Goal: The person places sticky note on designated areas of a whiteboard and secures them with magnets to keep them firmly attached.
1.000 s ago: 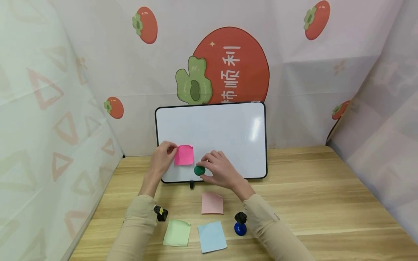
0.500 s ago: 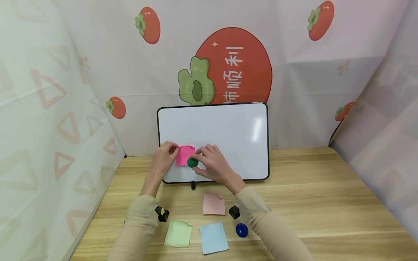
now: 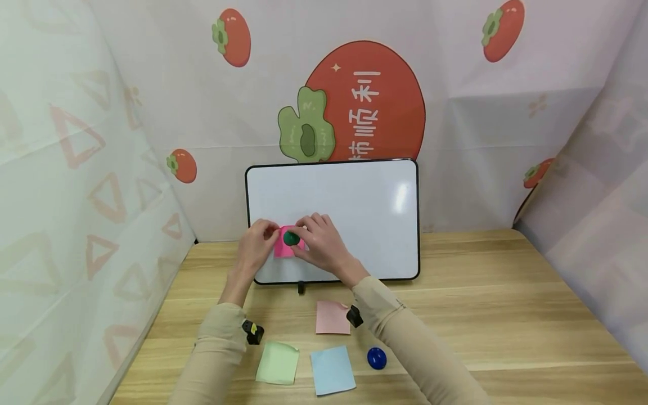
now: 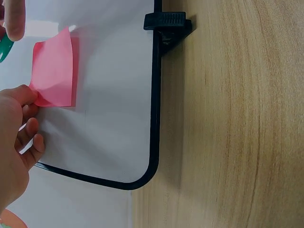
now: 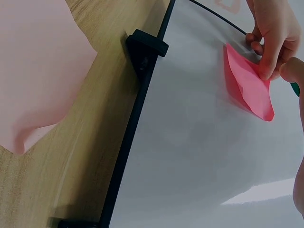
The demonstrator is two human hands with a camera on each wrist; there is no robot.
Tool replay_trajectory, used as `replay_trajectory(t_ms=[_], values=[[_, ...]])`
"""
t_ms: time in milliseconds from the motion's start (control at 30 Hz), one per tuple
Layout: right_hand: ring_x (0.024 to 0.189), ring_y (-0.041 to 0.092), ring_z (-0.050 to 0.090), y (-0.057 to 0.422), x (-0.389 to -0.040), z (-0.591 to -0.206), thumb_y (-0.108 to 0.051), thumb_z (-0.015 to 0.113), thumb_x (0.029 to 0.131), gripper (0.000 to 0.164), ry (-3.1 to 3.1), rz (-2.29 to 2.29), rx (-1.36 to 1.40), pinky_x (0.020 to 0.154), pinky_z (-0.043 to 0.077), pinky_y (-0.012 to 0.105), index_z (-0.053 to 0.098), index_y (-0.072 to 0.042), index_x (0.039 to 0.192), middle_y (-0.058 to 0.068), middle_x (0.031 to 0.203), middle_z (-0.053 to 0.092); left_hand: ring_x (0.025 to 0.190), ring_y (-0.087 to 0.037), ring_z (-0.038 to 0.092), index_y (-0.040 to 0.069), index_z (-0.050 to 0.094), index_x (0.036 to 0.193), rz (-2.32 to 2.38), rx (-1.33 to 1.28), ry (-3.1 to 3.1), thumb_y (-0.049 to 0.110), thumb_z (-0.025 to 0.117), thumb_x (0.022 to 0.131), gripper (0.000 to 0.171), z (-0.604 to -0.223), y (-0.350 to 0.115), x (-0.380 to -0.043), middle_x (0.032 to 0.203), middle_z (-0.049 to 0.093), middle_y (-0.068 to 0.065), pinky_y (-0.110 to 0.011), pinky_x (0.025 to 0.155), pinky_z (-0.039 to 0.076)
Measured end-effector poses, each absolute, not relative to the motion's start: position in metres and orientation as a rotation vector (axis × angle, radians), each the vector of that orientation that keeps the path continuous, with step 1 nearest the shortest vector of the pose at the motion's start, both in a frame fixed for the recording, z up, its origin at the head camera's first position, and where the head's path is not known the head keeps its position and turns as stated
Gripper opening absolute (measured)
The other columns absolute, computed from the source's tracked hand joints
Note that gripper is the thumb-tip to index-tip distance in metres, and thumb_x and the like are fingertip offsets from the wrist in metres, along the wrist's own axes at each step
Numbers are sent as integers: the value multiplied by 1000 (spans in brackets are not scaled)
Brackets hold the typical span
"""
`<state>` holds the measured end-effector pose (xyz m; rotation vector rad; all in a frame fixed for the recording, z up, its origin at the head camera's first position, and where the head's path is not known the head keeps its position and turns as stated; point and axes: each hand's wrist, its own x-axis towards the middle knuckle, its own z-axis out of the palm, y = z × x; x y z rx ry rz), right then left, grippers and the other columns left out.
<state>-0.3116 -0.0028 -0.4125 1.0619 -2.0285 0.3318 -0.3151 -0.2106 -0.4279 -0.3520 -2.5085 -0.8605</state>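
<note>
A bright pink sticky note (image 3: pixel 281 248) lies against the lower left of a whiteboard (image 3: pixel 344 208) with a black frame. My left hand (image 3: pixel 256 246) pinches the note's upper left corner between thumb and finger. In the left wrist view the opposite edge of the sticky note (image 4: pixel 53 71) stands off the board and casts a shadow. My right hand (image 3: pixel 322 243) holds a round green magnet (image 3: pixel 291 238) between thumb and fingers, overlapping the note in the head view. Only a sliver of the green magnet (image 5: pixel 296 89) shows in the right wrist view.
On the wooden table (image 3: pixel 486 315) in front of the board lie a pale pink note (image 3: pixel 331 318), a green note (image 3: pixel 278 363) and a blue note (image 3: pixel 332 370). A blue magnet (image 3: pixel 377 358) sits right of them. Black feet (image 4: pixel 166 21) prop the board; a printed cloth hangs behind.
My right hand has carried the green magnet left and up, from beside the pink note to in front of it. My left hand keeps pinching the note's corner.
</note>
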Motion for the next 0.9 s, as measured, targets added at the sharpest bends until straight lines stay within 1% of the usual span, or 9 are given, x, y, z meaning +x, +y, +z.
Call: replay_trajectory(t_ms=[233, 600, 900], values=[[91, 21, 56, -11, -323, -415, -30, 77, 84, 32, -2119, 296, 1003, 80, 45, 34, 74, -13, 111, 4, 105, 67, 81, -22, 61, 4, 69, 98, -829, -365, -2470, 11, 67, 93, 9, -428, -209, -317, 92, 66, -10, -34, 72, 52], [93, 22, 59, -16, -334, -424, -31, 79, 83, 33, -2162, 296, 950, 81, 46, 36, 74, -14, 111, 3, 105, 68, 82, -23, 61, 4, 69, 99, -839, -346, -2489, 11, 67, 94, 10, -429, -209, -318, 93, 66, -11, -33, 73, 53], [97, 21, 58, -23, -339, -420, -35, 77, 86, 35, -2207, 276, 913, 83, 45, 36, 73, -15, 114, 2, 107, 67, 82, -23, 62, 3, 70, 100, -834, -349, -2479, 12, 67, 94, 11, -430, -209, -317, 93, 67, -12, -34, 72, 54]])
